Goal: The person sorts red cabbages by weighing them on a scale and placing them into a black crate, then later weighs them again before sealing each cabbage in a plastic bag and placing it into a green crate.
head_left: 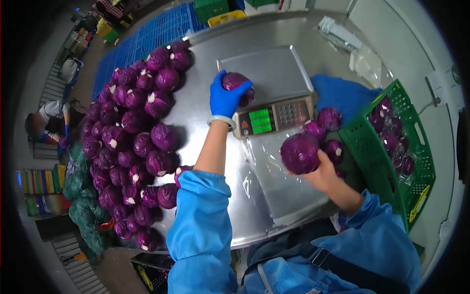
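Head view. Two purple cabbages in hand. First cabbage (242, 96): deep purple, glossy, partly covered by the blue-gloved left hand (229, 96); left grip curled round it, thumb across the top. It is at the near left corner of the scale's metal plate (274, 73), close above the lit green display (260, 121); contact with the plate cannot be told. Second cabbage (299, 154): bigger-looking, smooth, dark purple, pale vein lines. Bare right hand (320, 174) pinches its lower right side, over the table (205, 59), near clear plastic film (262, 166).

Containers: green crate (364, 152) at right, tilted in view, holed walls, holding cabbages in clear plastic (389, 137). Green net bags (88, 215) far left, contents unclear.

Direction: second cabbage nearly round, no clear long axis. First partly hidden; axis and stem end cannot be told.
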Demonstrator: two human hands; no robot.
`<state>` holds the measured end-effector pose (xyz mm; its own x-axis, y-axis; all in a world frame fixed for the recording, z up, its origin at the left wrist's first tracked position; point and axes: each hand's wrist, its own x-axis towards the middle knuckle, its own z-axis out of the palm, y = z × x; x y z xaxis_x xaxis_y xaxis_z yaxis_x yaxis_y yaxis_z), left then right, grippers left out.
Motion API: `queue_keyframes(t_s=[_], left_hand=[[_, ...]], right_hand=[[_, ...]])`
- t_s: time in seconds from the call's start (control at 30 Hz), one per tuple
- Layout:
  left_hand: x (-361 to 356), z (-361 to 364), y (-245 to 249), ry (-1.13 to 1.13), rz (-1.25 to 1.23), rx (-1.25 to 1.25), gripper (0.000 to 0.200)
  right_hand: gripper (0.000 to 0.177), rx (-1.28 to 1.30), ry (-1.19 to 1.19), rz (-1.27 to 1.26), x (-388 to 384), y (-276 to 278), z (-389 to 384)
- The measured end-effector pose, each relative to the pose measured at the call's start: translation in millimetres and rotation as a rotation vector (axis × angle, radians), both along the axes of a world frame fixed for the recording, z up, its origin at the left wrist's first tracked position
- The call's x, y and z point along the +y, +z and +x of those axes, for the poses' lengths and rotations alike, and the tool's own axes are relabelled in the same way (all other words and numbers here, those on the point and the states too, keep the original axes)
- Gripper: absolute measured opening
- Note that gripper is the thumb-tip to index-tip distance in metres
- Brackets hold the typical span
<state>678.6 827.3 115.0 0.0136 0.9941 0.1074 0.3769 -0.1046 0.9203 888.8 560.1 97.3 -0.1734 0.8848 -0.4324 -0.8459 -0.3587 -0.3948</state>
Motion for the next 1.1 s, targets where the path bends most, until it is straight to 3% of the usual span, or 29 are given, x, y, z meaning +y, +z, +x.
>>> queue_keyframes(t_s=[0.1,0.17,0.3,0.37,0.43,0.47,0.57,0.63,0.7,0.83,0.9,0.93,1.03,1.1], left_hand=[[4.9,13.5,-16.8,0.034,0.080,0.118,0.089],[3.1,25.7,-25.1,0.059,0.056,0.174,0.094],[19.2,36.6,-50.6,-0.021,0.061,0.194,0.099],[37.4,20.7,-55.2,0.029,0.133,0.209,0.100],[40.5,-24.8,-10.1,0.133,0.431,0.068,0.070],[52.6,-62.6,-6.0,0.137,0.482,-0.150,0.059],[33.3,-125.2,37.5,0.431,0.577,-0.184,0.056],[20.9,-143.1,49.7,0.423,0.582,-0.017,0.056],[21.2,-142.4,50.6,0.372,0.581,0.126,0.057],[24.2,-96.9,43.3,0.110,0.455,-0.008,0.064],[33.4,-72.0,31.3,0.018,0.393,-0.054,0.071],[34.1,-54.2,32.6,-0.004,0.336,0.048,0.078],[33.0,-15.4,15.2,-0.411,0.364,0.359,0.107],[27.2,4.5,3.4,-0.585,0.232,0.778,0.110]], right_hand=[[0.070,0.023,0.004,0.027,-10.4,1.6,-21.4],[0.073,0.180,0.058,0.083,-23.6,-2.6,-21.8],[0.074,-0.101,0.053,0.104,-51.4,-9.9,17.5],[0.073,-0.063,-0.041,0.017,-64.8,-20.2,50.5],[0.080,-0.037,-0.077,0.026,-77.1,-20.7,85.4],[0.085,-0.055,-0.073,0.125,-81.7,-17.8,100.8],[0.096,-0.129,-0.117,0.234,-91.2,-15.9,131.1],[0.101,-0.185,-0.168,0.196,-97.4,-23.1,137.8],[0.106,-0.238,-0.190,0.147,-97.8,-31.3,136.8],[0.104,-0.230,-0.160,0.101,-94.3,-45.5,133.4],[0.097,-0.167,-0.143,0.194,-95.1,-57.0,135.7],[0.094,-0.138,-0.132,0.239,-94.7,-59.7,137.8],[0.095,-0.134,-0.088,0.219,-85.8,-50.0,130.6],[0.095,-0.110,-0.032,0.226,-72.2,-34.7,117.1]])
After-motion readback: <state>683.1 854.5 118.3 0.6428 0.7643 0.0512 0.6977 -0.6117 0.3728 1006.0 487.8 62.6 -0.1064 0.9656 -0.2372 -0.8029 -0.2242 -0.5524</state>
